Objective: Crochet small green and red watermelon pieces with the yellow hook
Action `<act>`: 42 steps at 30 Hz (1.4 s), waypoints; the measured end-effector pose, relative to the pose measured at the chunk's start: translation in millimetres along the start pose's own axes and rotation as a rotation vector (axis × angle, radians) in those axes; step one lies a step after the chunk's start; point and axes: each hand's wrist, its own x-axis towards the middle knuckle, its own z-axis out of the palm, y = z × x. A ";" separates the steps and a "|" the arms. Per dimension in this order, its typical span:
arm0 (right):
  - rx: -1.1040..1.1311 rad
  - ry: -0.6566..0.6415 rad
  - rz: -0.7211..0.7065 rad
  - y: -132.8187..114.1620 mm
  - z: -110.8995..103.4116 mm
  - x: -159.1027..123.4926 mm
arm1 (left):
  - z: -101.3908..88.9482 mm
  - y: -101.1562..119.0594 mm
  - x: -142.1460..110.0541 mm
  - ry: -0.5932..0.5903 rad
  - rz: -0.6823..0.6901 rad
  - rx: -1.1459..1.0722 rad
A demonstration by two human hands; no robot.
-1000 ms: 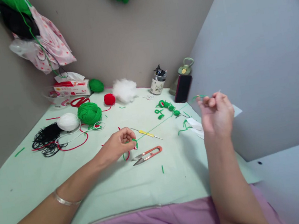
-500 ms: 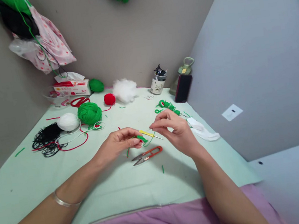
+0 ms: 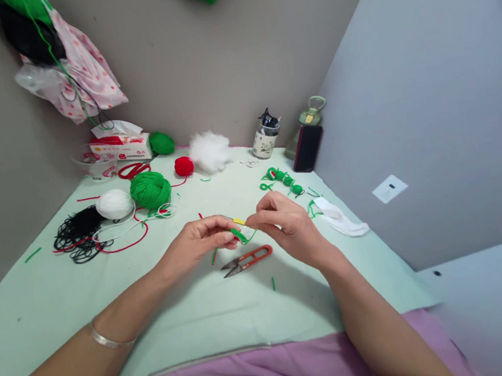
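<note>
My left hand [image 3: 211,235] is closed, with thumb and fingers pinching a small green crocheted piece [image 3: 239,235]. A strand of green yarn [image 3: 252,236] loops from that piece across to my right hand [image 3: 287,223], whose thumb and forefinger are pressed together on it. Whether a needle is also between those fingertips is too small to tell. Between the hands shows a yellow-handled crochet hook [image 3: 239,221], partly hidden by my right fingers. Just below them, thread snips [image 3: 247,260] with orange handles lie on the table.
Green, white and red yarn balls [image 3: 151,190] and a tangle of black yarn [image 3: 81,233] lie at left. White stuffing [image 3: 210,152], a pen cup [image 3: 266,140] and a phone [image 3: 308,148] stand behind. Small green crocheted pieces [image 3: 284,178] and white cloth [image 3: 343,219] lie at right.
My right hand has moved left and slightly down, closer to my left hand, and now covers the right end of the crochet hook. My left hand has hardly moved.
</note>
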 end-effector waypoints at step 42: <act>1.165 1.067 0.579 66.5 -54.7 -1.8 | 9.0 0.5 2.1 -0.021 -0.138 -0.001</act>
